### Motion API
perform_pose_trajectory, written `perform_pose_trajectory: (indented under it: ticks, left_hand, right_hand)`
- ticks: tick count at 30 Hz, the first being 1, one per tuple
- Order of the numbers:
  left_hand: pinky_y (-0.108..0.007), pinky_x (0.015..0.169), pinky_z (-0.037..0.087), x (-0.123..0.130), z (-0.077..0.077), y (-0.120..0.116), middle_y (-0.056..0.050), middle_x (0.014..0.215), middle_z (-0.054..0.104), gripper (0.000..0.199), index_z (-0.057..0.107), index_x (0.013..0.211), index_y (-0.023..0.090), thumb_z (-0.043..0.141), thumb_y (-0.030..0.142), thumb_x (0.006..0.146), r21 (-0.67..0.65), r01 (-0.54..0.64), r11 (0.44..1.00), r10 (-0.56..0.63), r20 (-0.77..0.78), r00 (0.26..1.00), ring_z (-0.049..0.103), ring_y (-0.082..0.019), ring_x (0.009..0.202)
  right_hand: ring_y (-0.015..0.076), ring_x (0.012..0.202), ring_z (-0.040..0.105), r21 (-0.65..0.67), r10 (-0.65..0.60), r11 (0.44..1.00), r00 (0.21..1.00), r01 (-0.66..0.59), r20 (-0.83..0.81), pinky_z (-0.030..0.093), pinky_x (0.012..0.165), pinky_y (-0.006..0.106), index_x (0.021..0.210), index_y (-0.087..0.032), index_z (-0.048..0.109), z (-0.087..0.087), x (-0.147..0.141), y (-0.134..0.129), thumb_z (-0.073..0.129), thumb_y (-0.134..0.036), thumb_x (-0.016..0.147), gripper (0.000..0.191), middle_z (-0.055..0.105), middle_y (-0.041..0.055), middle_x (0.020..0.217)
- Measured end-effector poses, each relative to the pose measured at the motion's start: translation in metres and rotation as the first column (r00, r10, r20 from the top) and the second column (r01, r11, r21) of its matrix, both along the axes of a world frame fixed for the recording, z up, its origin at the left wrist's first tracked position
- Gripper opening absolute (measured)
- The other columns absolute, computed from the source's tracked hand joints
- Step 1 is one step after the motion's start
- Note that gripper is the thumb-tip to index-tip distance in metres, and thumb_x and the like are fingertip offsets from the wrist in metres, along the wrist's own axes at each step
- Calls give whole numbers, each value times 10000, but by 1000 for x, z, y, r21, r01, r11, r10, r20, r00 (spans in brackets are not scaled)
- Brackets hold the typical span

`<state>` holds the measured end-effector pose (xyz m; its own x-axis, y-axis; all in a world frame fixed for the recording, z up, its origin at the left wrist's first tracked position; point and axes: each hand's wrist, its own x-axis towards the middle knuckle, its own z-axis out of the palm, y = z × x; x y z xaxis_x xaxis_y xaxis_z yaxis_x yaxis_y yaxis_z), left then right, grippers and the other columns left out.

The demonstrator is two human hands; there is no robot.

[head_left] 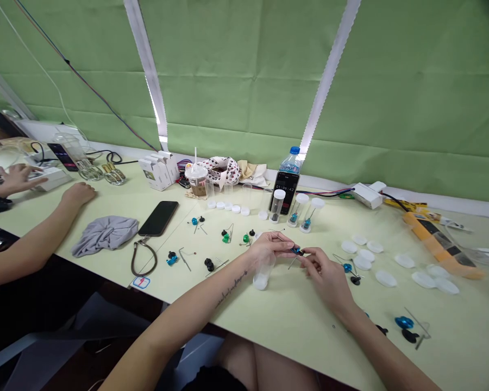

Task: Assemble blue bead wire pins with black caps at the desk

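Over the middle of the table, my left hand (271,244) pinches a small blue-and-black part (297,251). My right hand (323,271) has its fingertips closed on the near right side of the same part. A thin metal rod (292,263) slants down below it; whether it is attached or held is too small to tell. Right by my left wrist stands a clear tube (261,279) with its white cap at the bottom. A blue piece (348,267) and a black piece (355,281) with thin rods lie just beyond my right hand.
Capped tubes (305,221) stand before an upright phone timer (284,193) and a water bottle (290,159). White discs (386,278) lie right. Blue, green (225,238) and black parts with hex keys (185,259) are scattered about. A co-worker's arm (36,239) rests at left.
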<state>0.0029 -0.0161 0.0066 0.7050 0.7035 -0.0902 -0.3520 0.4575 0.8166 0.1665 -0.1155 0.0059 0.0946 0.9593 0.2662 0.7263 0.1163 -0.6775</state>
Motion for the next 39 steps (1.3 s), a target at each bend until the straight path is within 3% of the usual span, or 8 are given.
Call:
perform_pose_trajectory:
  ticks: [39]
  left_hand:
    - [-354,858,512,0,0,0,-98,846,710,356,645,798,79,835,270,567,12,8,1000,-8,16,1000,681,-188,821]
  right_hand:
    - [162,574,603,4,-11,1000,999,11,53,460,598,283,1014,-239,499,4,-2,0,435,-445,894,247,662,-3,719]
